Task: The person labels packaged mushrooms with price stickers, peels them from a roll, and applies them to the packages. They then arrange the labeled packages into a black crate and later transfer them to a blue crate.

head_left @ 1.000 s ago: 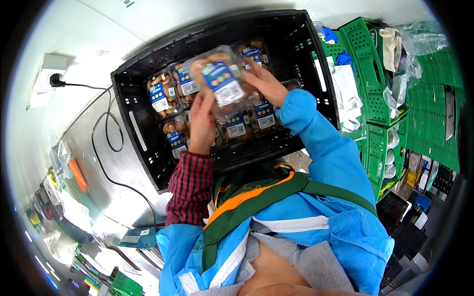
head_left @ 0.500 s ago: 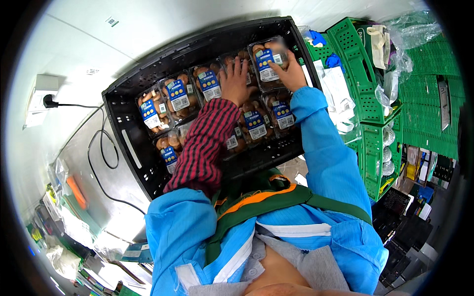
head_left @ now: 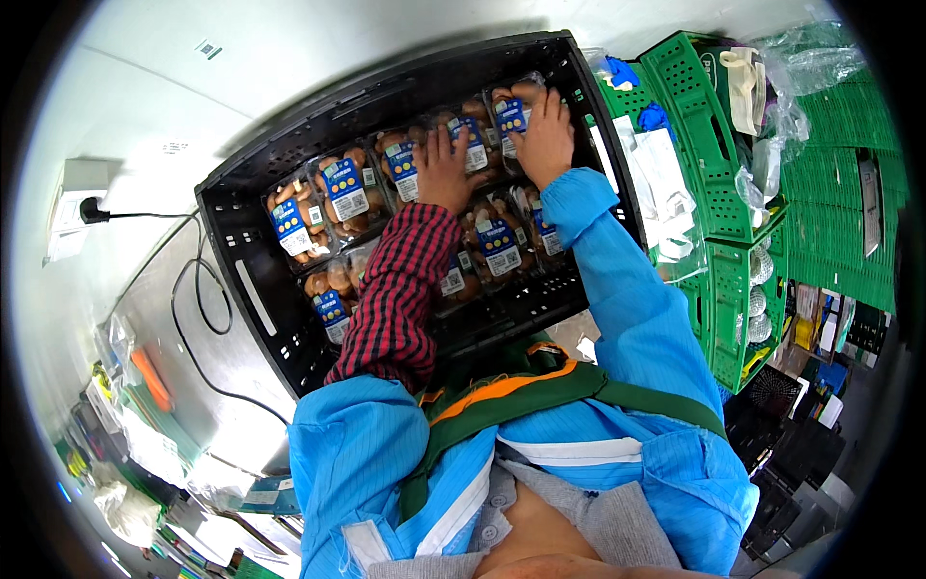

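Note:
Clear packs of brown mushrooms with blue-and-white labels fill a black plastic crate (head_left: pixel 258 289) in two rows. My left hand (head_left: pixel 446 172), in a red-and-black checked sleeve, lies spread over the far row, between one mushroom pack (head_left: pixel 396 166) and the partly covered mushroom pack (head_left: pixel 473 135) to its right. At the far right corner my right hand (head_left: pixel 546 142), in a blue sleeve, rests on the right side of the corner mushroom pack (head_left: pixel 511 114). Its thumb lies across the label and its fingers point away from me. Neither hand lifts a pack.
Green perforated crates (head_left: pixel 719 135) stand to the right, holding bags and plastic film. White sheets (head_left: pixel 659 183) lie beside the black crate. On the left, a black cable (head_left: pixel 200 275) hangs from a plug at a white wall box (head_left: pixel 82 198).
My left hand has shifted a little left and nearer, uncovering more of a far-row pack. My right hand has slid left, further over the corner pack.

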Demonstrator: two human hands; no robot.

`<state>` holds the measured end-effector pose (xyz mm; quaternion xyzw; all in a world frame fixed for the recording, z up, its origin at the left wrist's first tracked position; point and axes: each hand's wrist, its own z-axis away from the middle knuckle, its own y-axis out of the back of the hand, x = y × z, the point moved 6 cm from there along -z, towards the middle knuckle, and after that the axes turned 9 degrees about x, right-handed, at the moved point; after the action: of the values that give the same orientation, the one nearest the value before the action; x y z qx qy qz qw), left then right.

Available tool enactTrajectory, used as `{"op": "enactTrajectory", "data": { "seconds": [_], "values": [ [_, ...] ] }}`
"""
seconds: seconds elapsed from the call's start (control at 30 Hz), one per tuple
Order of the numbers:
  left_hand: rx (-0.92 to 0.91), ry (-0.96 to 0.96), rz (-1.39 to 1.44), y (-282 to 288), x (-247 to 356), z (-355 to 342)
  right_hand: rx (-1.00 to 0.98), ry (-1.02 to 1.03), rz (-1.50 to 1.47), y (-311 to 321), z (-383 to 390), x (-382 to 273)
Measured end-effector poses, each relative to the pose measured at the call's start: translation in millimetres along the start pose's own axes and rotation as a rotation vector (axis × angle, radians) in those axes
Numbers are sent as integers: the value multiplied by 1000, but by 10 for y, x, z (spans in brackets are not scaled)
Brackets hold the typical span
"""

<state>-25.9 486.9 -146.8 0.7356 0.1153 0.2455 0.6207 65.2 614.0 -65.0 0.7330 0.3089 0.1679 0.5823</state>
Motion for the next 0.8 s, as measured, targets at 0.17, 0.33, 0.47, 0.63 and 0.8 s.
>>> {"op": "enactTrajectory", "data": {
  "seconds": [0.17,0.33,0.47,0.63,0.8],
  "values": [
    [23,36,66,37,51,1,-22,24,-73,-434,70,190],
    [85,29,-2,53,37,55,-62,39,31,-470,-14,139],
    [49,57,18,27,62,55,31,27,-139,-300,-2,124],
    [91,50,56,141,125,79,70,52,-342,-686,92,303],
    [49,23,-56,45,107,44,69,-4,-229,-813,17,300]
  ]
}}
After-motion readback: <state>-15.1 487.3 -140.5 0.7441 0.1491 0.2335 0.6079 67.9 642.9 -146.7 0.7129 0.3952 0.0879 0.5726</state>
